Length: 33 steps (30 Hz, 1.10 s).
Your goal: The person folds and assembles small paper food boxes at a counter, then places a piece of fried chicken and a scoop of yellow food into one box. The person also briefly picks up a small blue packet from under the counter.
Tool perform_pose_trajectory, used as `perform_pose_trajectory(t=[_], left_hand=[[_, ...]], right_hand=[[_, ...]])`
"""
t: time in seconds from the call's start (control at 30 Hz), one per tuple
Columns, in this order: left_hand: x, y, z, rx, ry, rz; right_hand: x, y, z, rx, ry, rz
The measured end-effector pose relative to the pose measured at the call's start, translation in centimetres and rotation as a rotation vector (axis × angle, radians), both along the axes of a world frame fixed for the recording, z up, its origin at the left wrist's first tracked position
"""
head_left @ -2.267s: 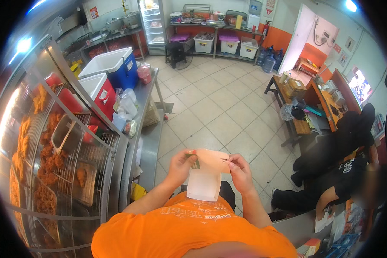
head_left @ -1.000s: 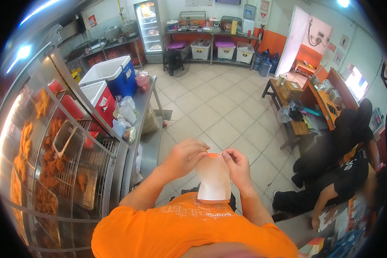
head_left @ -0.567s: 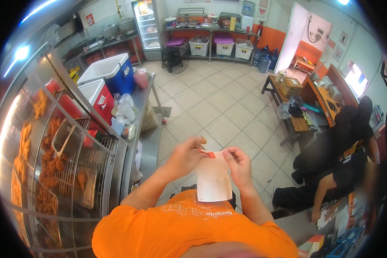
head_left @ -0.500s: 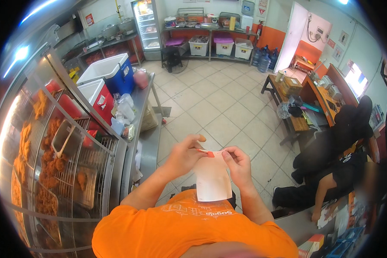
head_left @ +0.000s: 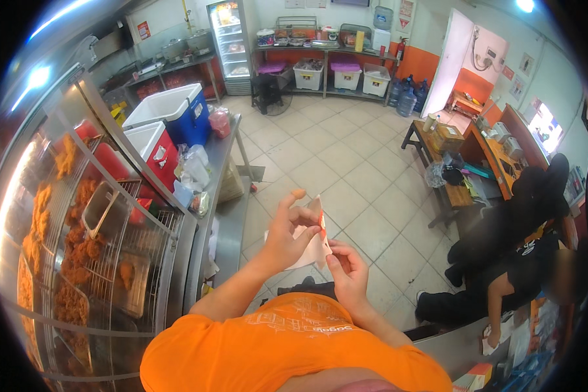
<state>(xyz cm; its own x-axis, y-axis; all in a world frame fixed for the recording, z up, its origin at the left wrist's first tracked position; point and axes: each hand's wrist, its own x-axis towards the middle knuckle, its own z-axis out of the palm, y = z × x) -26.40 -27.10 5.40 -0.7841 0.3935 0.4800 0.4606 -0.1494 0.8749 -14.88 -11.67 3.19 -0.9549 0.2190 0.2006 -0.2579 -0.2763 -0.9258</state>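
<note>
Nearest the camera is the wearer's orange shirt (head_left: pixel 268 346). Just beyond it, the white carton (head_left: pixel 313 252) is held in the air between 2 hands. Left hand (head_left: pixel 287 232): thumb and fingers closed on the orange-marked edge, index finger raised clear. Right hand (head_left: pixel 349 268): thumb and fingertips pinched together at the lower right corner. Change noted: the broad white face, earlier squarely in view, has turned leftward; the orange-marked edge now stands steeply and the right hand sits lower. Judged effect: handling has moved to this side edge, occupying both hands. Farther out: 2 coolers (head_left: pixel 196 114) on a steel table (head_left: pixel 218 155); 3 white bins (head_left: pixel 308 78) beyond.
</note>
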Motion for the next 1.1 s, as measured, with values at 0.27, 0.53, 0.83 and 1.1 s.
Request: perform_pose_trajectory(t=[0.27, 0.53, 0.83, 1.1], left_hand=[[0.7, -0.6, -1.1, 0.174, -0.42, -0.139], [1.2, 0.2, -3.4, 0.144, -0.158, -0.013], [2.0, 0.2, -3.6, 0.172, -0.212, 0.014], [3.8, 2.4, -4.4, 0.272, 0.075, 0.207]], right_hand=[[0.8, 0.4, -1.3, 0.002, -0.085, 0.016], [0.3, -0.6, -1.8, 0.052, -0.055, -0.007], [0.0, 0.5, -1.8, -0.073, -0.215, -0.006], [-0.3, -0.1, -1.4, 0.355, 0.138, -0.188]])
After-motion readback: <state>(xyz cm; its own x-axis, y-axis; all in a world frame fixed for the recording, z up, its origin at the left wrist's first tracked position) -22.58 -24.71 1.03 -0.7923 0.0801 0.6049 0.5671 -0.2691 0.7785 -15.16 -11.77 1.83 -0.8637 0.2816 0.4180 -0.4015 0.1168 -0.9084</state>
